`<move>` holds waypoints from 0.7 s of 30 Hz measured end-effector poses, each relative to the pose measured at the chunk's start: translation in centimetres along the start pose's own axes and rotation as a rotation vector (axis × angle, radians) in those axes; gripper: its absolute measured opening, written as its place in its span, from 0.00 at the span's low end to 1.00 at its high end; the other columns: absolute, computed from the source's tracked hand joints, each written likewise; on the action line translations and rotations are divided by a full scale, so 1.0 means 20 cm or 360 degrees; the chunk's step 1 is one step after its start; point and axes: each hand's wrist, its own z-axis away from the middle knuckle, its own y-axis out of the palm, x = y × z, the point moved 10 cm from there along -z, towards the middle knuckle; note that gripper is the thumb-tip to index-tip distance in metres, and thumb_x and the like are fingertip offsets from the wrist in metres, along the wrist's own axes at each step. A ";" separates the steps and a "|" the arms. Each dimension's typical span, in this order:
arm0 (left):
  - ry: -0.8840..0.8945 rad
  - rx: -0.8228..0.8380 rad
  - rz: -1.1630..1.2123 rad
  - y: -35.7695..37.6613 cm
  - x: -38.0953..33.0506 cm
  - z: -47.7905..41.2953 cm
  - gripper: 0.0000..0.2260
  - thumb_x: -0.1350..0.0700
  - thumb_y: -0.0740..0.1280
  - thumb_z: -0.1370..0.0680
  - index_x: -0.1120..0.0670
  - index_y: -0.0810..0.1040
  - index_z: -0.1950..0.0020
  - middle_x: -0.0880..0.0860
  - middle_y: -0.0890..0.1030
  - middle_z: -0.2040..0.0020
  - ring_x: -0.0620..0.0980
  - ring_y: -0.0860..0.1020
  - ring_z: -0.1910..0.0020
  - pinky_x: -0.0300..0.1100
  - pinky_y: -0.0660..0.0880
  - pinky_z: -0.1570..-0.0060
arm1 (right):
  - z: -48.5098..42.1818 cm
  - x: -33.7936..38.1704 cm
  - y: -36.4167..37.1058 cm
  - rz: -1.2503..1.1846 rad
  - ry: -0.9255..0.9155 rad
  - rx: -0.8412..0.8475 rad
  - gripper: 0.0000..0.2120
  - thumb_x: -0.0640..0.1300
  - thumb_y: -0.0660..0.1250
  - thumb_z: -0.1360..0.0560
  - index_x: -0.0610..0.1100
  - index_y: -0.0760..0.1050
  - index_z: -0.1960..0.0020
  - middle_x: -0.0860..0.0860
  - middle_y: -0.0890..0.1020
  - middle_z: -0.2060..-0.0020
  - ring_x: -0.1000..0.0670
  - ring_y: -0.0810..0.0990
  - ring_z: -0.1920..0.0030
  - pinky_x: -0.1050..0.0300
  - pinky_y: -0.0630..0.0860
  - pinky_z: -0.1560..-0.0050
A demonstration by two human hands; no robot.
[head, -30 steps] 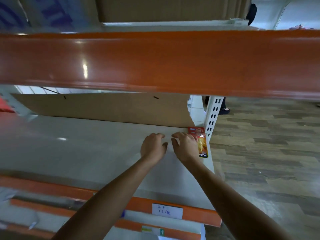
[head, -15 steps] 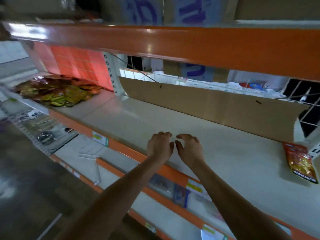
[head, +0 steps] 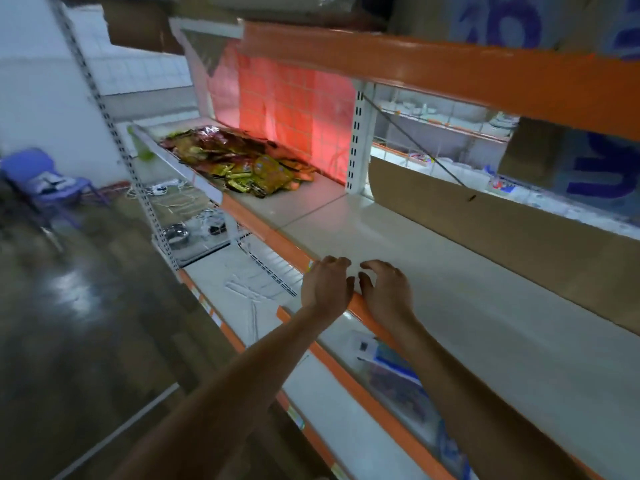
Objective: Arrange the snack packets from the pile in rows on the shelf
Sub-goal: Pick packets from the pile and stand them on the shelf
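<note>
The view has swung further left along the shelf (head: 450,306) since half a second ago; the single packet laid at the right end has passed out of sight, and the pile of snack packets (head: 239,161) now shows larger and nearer the middle. Both hands have drawn back from over the shelf board to its orange front lip (head: 254,225).

The left hand (head: 325,285) and right hand (head: 386,289) hover side by side above that lip, thumbs almost meeting; each grip holds nothing, fingers loosely curled and apart. I judge they are carried low and ready because they are heading to the pile for the next packet.

The pile lies heaped on the far left section of the same shelf level, against a red-lit grid panel (head: 287,109) and well apart from the hands; the glossy packets overlap loosely, so lifting one may drag its neighbours. No finished row shows in this view, so the task looks barely begun.

The shelf board is pale and smooth; a seam crosses it beside a white slotted upright (head: 356,133); a brown cardboard sheet (head: 502,230) leans along the back, probably as a backstop. An orange beam (head: 450,74) overhead carries cartons (head: 502,22); a lower shelf (head: 263,327) sits beneath. Beyond lie a dark glossy floor (head: 86,323), a blue chair (head: 41,178) and a white tiled wall (head: 138,71).
</note>
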 end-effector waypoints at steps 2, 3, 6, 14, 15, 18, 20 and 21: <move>-0.0048 -0.0019 -0.0015 -0.05 0.12 -0.07 0.16 0.53 0.64 0.22 0.52 0.75 0.34 0.54 0.79 0.41 0.55 0.76 0.42 0.47 0.74 0.46 | -0.10 0.09 0.10 -0.0049 -0.0020 0.0013 0.13 0.43 0.62 0.22 0.44 0.77 0.39 0.48 0.80 0.40 0.47 0.75 0.39 0.55 0.69 0.40; -0.0068 -0.0024 -0.0028 -0.07 0.18 -0.11 0.16 0.53 0.64 0.21 0.52 0.74 0.33 0.54 0.79 0.41 0.55 0.76 0.42 0.47 0.74 0.46 | -0.15 0.13 0.15 -0.0065 -0.0037 0.0020 0.13 0.42 0.63 0.23 0.44 0.77 0.39 0.48 0.80 0.41 0.47 0.75 0.39 0.55 0.69 0.40; -0.0139 -0.0057 -0.0056 -0.14 0.36 -0.27 0.17 0.53 0.64 0.21 0.52 0.74 0.33 0.54 0.78 0.39 0.55 0.74 0.40 0.48 0.73 0.45 | -0.33 0.26 0.30 -0.0087 -0.0110 0.0075 0.13 0.42 0.64 0.23 0.43 0.77 0.40 0.47 0.80 0.42 0.46 0.76 0.40 0.55 0.69 0.40; -0.0314 -0.0058 -0.0164 -0.28 0.81 -0.70 0.19 0.51 0.66 0.22 0.52 0.72 0.31 0.55 0.76 0.37 0.57 0.72 0.38 0.49 0.73 0.43 | -0.86 0.53 0.63 -0.0240 -0.0106 0.0108 0.14 0.42 0.65 0.24 0.44 0.77 0.39 0.48 0.80 0.42 0.47 0.76 0.40 0.55 0.70 0.40; -0.0338 -0.0058 -0.0167 -0.29 0.86 -0.74 0.20 0.50 0.66 0.22 0.52 0.71 0.31 0.55 0.76 0.37 0.57 0.72 0.37 0.49 0.73 0.43 | -0.91 0.55 0.66 -0.0250 -0.0071 0.0105 0.14 0.43 0.66 0.24 0.44 0.77 0.39 0.47 0.80 0.42 0.46 0.76 0.40 0.56 0.70 0.40; -0.0406 -0.0025 -0.0183 -0.29 1.00 -0.84 0.20 0.50 0.66 0.22 0.53 0.71 0.32 0.56 0.75 0.36 0.58 0.72 0.37 0.49 0.73 0.43 | -1.05 0.58 0.78 -0.0239 -0.0002 0.0151 0.15 0.44 0.65 0.24 0.44 0.75 0.38 0.47 0.79 0.41 0.46 0.76 0.40 0.54 0.71 0.40; -0.0431 -0.0007 -0.0194 -0.28 1.07 -0.90 0.19 0.50 0.66 0.22 0.54 0.72 0.33 0.56 0.75 0.36 0.57 0.72 0.37 0.50 0.73 0.44 | -1.13 0.58 0.85 -0.0222 0.0038 0.0198 0.15 0.44 0.65 0.24 0.43 0.75 0.38 0.46 0.79 0.41 0.45 0.76 0.40 0.54 0.71 0.41; -0.0440 -0.0003 -0.0191 -0.28 1.10 -0.94 0.19 0.50 0.66 0.22 0.54 0.72 0.33 0.57 0.75 0.36 0.57 0.72 0.37 0.50 0.72 0.43 | -1.17 0.58 0.89 -0.0219 0.0060 0.0212 0.15 0.45 0.65 0.23 0.42 0.74 0.38 0.45 0.79 0.41 0.44 0.76 0.40 0.54 0.71 0.42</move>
